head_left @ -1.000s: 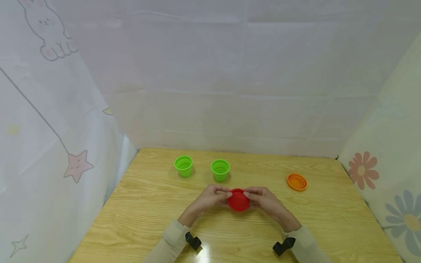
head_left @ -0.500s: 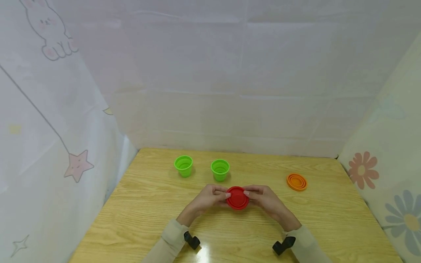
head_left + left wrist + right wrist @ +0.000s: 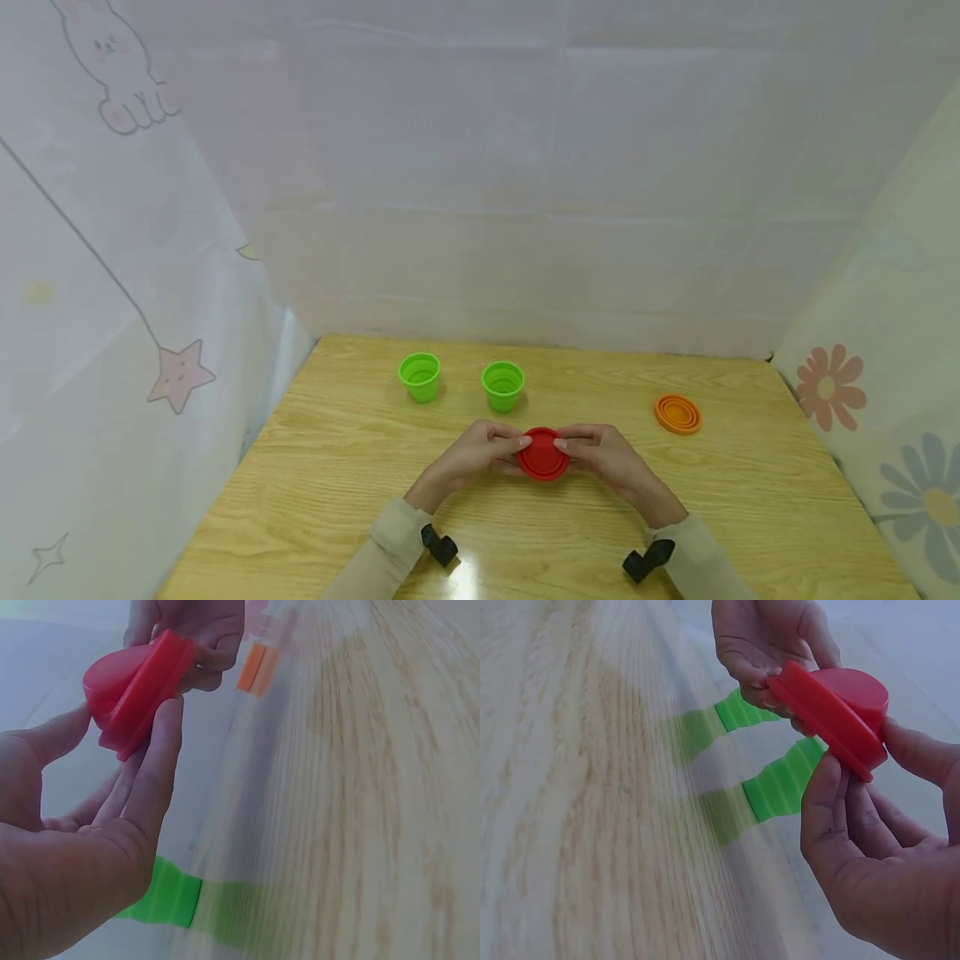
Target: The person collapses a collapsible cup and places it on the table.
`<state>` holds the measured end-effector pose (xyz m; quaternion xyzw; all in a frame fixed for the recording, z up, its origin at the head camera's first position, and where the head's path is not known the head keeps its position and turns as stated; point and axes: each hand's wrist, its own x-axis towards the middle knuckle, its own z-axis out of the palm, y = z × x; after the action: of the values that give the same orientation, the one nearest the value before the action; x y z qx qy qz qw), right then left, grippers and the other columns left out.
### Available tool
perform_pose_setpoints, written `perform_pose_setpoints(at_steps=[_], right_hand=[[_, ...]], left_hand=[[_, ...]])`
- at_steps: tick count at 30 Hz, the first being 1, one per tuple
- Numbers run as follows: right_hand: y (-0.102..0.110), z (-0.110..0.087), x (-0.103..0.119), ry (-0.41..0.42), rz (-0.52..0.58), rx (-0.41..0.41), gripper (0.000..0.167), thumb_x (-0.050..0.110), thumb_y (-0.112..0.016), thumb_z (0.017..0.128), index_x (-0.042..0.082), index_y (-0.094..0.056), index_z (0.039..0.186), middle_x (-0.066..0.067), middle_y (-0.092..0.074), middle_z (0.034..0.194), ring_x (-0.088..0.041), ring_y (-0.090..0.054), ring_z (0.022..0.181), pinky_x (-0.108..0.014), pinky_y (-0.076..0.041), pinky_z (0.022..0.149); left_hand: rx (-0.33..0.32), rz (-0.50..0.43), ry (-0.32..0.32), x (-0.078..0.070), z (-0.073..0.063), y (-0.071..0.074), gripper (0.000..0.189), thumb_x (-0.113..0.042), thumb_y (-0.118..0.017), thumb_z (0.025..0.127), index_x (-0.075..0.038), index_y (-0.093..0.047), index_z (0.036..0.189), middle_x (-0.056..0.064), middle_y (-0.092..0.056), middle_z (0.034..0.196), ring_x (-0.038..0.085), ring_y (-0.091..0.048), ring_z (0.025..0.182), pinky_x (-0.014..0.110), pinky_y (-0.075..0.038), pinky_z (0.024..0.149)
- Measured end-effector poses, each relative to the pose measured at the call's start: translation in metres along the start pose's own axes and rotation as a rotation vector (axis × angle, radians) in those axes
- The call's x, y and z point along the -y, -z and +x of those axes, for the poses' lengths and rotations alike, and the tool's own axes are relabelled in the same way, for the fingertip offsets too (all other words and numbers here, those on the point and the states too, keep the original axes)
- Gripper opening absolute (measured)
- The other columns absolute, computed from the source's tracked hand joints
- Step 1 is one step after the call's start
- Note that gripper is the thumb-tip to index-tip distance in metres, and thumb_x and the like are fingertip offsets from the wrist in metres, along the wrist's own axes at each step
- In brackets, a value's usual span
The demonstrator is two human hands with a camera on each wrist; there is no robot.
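Note:
Both hands hold a red collapsible cup [image 3: 543, 455] above the table, its round base turned toward the head camera. My left hand [image 3: 477, 450] pinches its left side, thumb on the base face and fingers behind the rim. On the opposite side my right hand [image 3: 609, 460] grips it the same way. In the left wrist view the red cup [image 3: 139, 690] is mostly folded, with the base bulging past the wide rim. The right wrist view shows the red cup [image 3: 836, 712] tilted between thumb and fingers of both hands.
Two green collapsible cups stand expanded behind the hands: a left one [image 3: 420, 377] and a nearer one [image 3: 503, 386]. A flattened orange collapsible cup [image 3: 678, 414] lies at the right on the wooden table [image 3: 300, 500]. Printed cloth [image 3: 480, 167] surrounds the back and sides.
The hands and red cup shift only very slightly, and both hands keep their grip. The green and orange cups stay in place.

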<state>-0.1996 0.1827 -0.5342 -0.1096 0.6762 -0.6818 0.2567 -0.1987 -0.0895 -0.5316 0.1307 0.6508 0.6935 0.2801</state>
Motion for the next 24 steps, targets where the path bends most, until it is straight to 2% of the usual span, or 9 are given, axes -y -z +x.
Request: perform_pose_setpoints(at_steps=[5, 9, 15, 19, 24], right_hand=[[0.001, 0.001, 0.001, 0.008, -0.01, 0.006, 0.056, 0.028, -0.071, 0.102, -0.01, -0.058, 0.141, -0.007, -0.076, 0.126, -0.013, -0.075, 0.106, -0.03, -0.064, 0.096], [0.0, 0.003, 0.001, 0.008, -0.023, -0.003, 0.052, 0.025, -0.072, 0.102, -0.011, -0.061, 0.138, -0.007, -0.078, 0.122, -0.013, -0.076, 0.103, -0.029, -0.065, 0.094], [-0.007, 0.003, 0.004, 0.06, -0.125, -0.026, 0.049, 0.024, -0.073, 0.101, -0.012, -0.065, 0.132, -0.016, -0.08, 0.115, -0.015, -0.079, 0.095, -0.031, -0.067, 0.087], [-0.01, 0.002, 0.003, 0.058, -0.17, -0.045, 0.046, 0.023, -0.073, 0.1, -0.011, -0.066, 0.13, -0.019, -0.08, 0.114, -0.017, -0.079, 0.093, -0.032, -0.068, 0.084], [-0.011, 0.001, 0.004, 0.07, -0.209, -0.03, 0.039, 0.016, -0.071, 0.101, -0.011, -0.067, 0.129, -0.022, -0.079, 0.114, -0.021, -0.079, 0.092, -0.034, -0.069, 0.08]], left_hand=[[0.003, 0.006, 0.008, -0.001, 0.004, 0.001, 0.035, -0.022, -0.07, 0.103, 0.006, -0.072, 0.124, 0.007, -0.081, 0.103, 0.017, -0.079, 0.091, 0.052, -0.063, 0.096], [-0.004, 0.022, 0.009, -0.002, 0.005, 0.0, 0.033, -0.019, -0.072, 0.101, 0.006, -0.072, 0.122, 0.012, -0.081, 0.104, 0.018, -0.079, 0.089, 0.053, -0.064, 0.095], [-0.038, 0.109, -0.017, -0.003, 0.001, -0.004, 0.028, -0.014, -0.069, 0.103, 0.006, -0.073, 0.121, 0.021, -0.079, 0.109, 0.023, -0.08, 0.091, 0.053, -0.065, 0.09], [-0.064, 0.176, -0.024, -0.003, 0.0, -0.007, 0.025, -0.013, -0.068, 0.103, 0.004, -0.074, 0.12, 0.02, -0.08, 0.107, 0.027, -0.08, 0.092, 0.052, -0.067, 0.086], [-0.077, 0.248, -0.042, -0.002, -0.001, -0.009, 0.022, -0.011, -0.067, 0.102, 0.001, -0.076, 0.118, 0.017, -0.081, 0.102, 0.022, -0.08, 0.087, 0.047, -0.069, 0.08]])
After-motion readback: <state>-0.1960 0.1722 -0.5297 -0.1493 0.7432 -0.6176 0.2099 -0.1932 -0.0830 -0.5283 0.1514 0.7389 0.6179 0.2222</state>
